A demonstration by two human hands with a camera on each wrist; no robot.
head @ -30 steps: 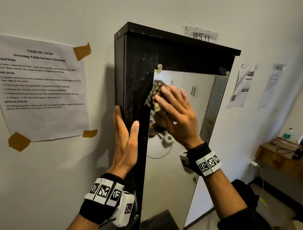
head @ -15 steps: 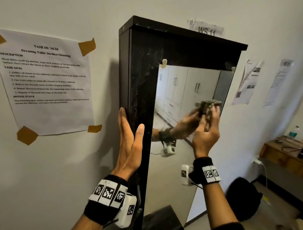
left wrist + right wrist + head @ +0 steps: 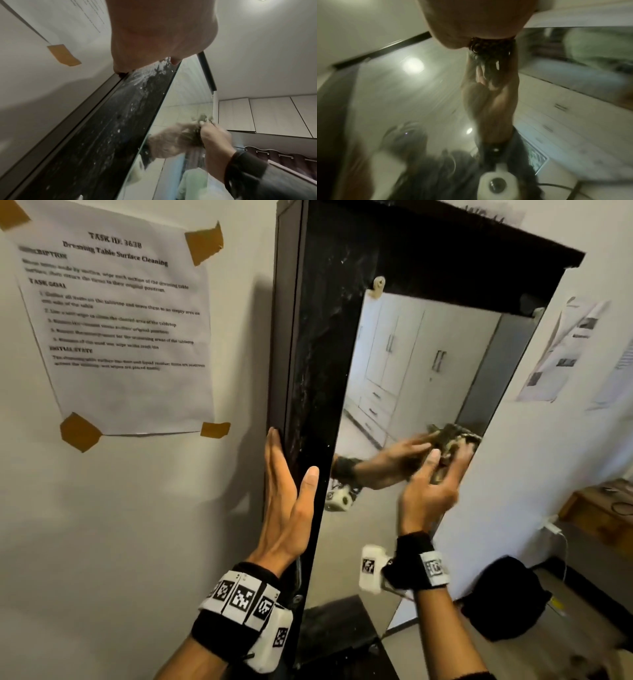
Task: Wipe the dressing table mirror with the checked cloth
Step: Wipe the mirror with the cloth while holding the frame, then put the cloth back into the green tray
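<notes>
Bracing the frame (image 3: pixel 315 354), the left grip (image 3: pixel 286 508) lies flat, released, so the right grip (image 3: pixel 428 494), clutching the cloth (image 3: pixel 450 445), can scrub the mirror (image 3: pixel 394 392) centre-right.

Checked cloth (image 3: pixel 454 436): crumpled into a small wad, dark olive and cream, blurred. Held by the right hand (image 3: pixel 428 491), fingers curled over it, pressed against the glass. Pokes out just above the grip; in the right wrist view (image 3: pixel 489 46) seen only as a dark bunch under the palm, pattern unreadable.

Mirror (image 3: pixel 411 364): tall, narrow, upright pane, set in a black frame (image 3: pixel 315 371) streaked with white smears. Touched by the cloth at the grip, close to the pane's right edge. Runs well above the grip, to its left, and on below it. Doubles hand and wad in reflection just left of the grip.
</notes>
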